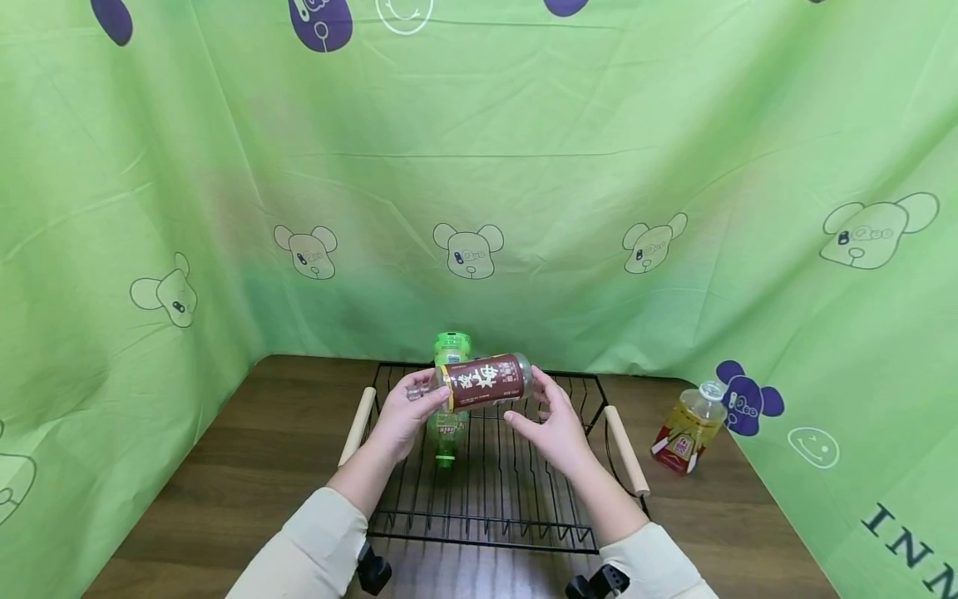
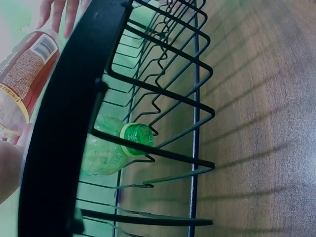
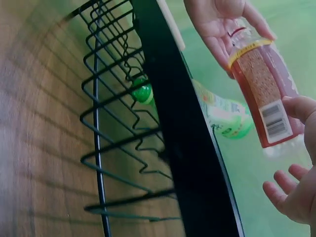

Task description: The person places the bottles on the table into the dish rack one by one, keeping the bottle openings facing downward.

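A clear plastic bottle with a brown-red label (image 1: 486, 381) lies sideways in the air above the black wire rack (image 1: 509, 532). My left hand (image 1: 404, 416) holds it at the neck end, thumb along the near side. At its base, my right hand (image 1: 557, 428) has its fingers spread, fingertips right at the bottle's end and thumb apart below it. The right wrist view shows the bottle's barcode (image 3: 275, 121). Behind it, a green bottle (image 1: 449, 433) lies on the rack, its cap end toward me and its middle partly hidden.
Light wooden handles (image 1: 627, 449) flank the rack on both sides. To the right, a bottle with a yellow and red label (image 1: 688, 428) stands on the brown wooden table (image 1: 224, 466). A green printed cloth (image 1: 464, 191) surrounds the table's back and sides.
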